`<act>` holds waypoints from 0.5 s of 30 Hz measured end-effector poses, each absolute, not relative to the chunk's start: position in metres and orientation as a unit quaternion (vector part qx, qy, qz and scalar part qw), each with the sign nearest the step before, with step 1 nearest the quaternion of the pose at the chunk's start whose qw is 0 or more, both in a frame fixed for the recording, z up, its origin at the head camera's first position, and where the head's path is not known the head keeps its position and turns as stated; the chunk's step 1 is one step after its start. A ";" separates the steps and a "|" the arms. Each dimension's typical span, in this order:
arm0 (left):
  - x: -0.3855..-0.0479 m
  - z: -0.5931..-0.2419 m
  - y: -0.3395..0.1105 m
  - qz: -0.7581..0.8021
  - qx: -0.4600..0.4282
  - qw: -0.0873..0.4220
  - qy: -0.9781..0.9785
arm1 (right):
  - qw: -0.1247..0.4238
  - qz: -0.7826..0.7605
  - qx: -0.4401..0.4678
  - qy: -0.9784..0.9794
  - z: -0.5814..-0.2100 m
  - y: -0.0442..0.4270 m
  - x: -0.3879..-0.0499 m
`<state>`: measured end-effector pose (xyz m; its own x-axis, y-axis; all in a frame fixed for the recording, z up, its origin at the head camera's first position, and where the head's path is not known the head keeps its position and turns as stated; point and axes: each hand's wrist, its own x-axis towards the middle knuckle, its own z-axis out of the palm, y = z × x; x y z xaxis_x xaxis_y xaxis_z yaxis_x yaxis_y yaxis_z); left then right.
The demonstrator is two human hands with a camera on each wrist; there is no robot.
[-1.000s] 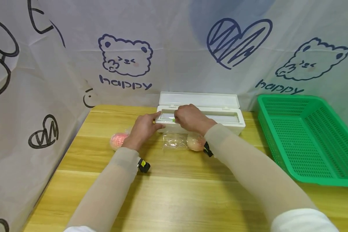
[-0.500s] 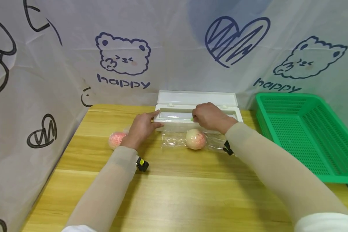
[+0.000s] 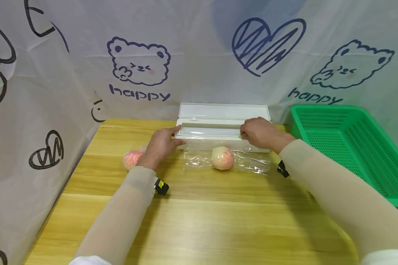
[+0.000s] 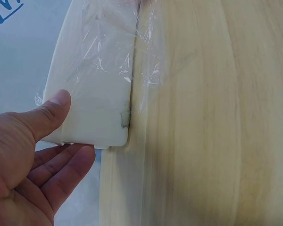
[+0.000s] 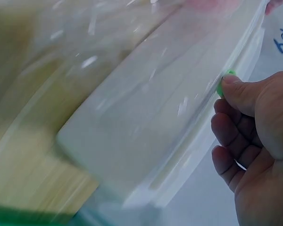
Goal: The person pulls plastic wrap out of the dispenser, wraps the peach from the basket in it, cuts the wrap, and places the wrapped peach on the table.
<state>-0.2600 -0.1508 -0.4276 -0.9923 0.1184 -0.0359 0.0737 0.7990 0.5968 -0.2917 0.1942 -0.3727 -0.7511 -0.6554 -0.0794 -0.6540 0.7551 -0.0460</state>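
Note:
A white cling film dispenser (image 3: 202,144) stands at the back of the table, its lid (image 3: 223,111) tipped back. My left hand (image 3: 161,144) holds its left end; in the left wrist view the thumb lies on the dispenser and the fingers are at its end. With thumb and fingers, my right hand (image 3: 264,134) pinches a small green slide cutter (image 5: 221,87) on the dispenser's long edge. Clear cling film (image 3: 253,162) hangs over the front and spreads onto the table. On that film, midway along, sits a pale peach (image 3: 223,158) with a pink blush.
A pink round fruit (image 3: 131,159) in clear wrap lies left of the dispenser, partly behind my left wrist. At the right stands a green plastic basket (image 3: 296,119). A printed white cloth (image 3: 202,66) hangs behind the wooden table (image 3: 199,221).
My right hand has slid rightward along the dispenser with the green slide cutter, from near its left end to near its right end. The peach has come into full view. My left hand stays put.

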 end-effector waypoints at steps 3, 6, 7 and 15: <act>-0.259 -0.427 -0.152 0.311 0.048 0.031 0.949 | 0.047 -0.011 -0.341 0.939 -0.373 0.208 -0.291; -0.260 -0.427 -0.153 0.305 0.052 0.027 0.951 | 0.052 -0.014 -0.336 0.940 -0.374 0.221 -0.289; -0.260 -0.427 -0.153 0.303 0.054 0.025 0.951 | 0.052 -0.013 -0.335 0.941 -0.373 0.225 -0.288; -0.260 -0.427 -0.151 0.302 0.062 0.028 0.951 | 0.043 0.031 -0.327 0.943 -0.367 0.258 -0.282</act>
